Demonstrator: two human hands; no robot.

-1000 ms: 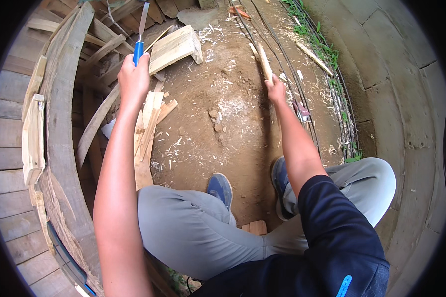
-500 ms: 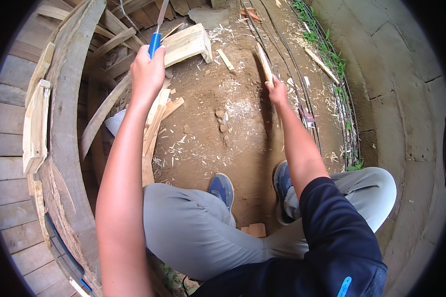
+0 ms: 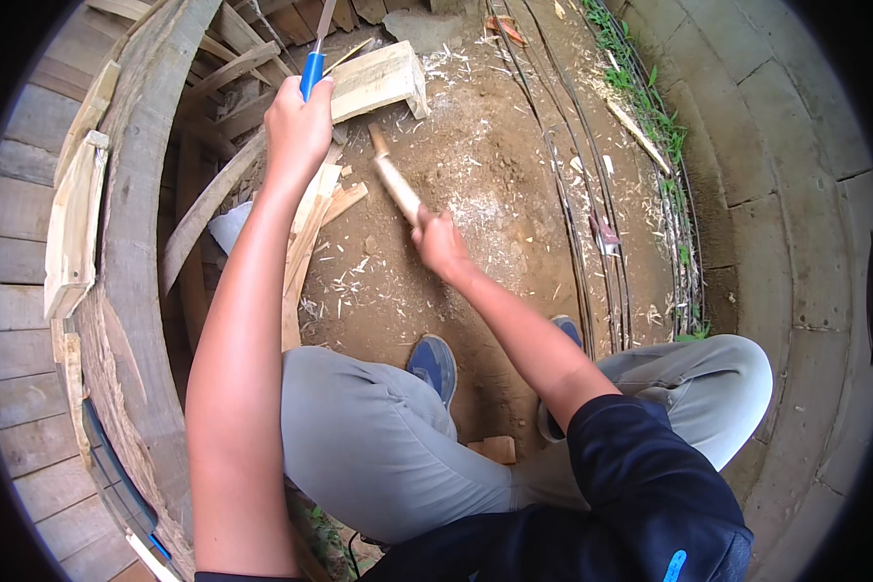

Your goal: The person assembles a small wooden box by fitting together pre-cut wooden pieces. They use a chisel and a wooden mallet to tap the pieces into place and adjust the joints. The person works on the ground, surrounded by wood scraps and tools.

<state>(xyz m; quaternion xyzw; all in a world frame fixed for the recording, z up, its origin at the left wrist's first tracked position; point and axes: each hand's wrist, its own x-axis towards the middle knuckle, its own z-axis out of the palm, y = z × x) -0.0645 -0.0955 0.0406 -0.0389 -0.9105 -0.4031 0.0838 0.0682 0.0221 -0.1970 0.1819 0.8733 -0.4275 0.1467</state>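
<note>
My left hand (image 3: 299,131) is closed around the blue handle of a long metal-bladed tool (image 3: 312,74), its blade pointing up and away; the blade's tip runs out of the picture at the top. Just beyond that hand lies a pale wooden block (image 3: 378,80) on the ground. In my right hand (image 3: 442,247) is a wooden stick (image 3: 396,186), gripped near its lower end and slanting up to the left, slightly blurred. Its far end points toward the block, and I cannot tell how high it is above the ground.
Wood chips and split wooden strips (image 3: 310,218) lie on the dirt floor (image 3: 495,281). A heavy wooden beam (image 3: 131,262) curves along the left. Dark rods (image 3: 567,184) run along the ground at right, before a grey wall (image 3: 776,223). My shoes (image 3: 433,369) are below.
My right hand has swung left with the wooden stick, from beside the dark rods to near the wooden block. My left hand keeps its hold on the blue-handled tool; the view has shifted slightly.
</note>
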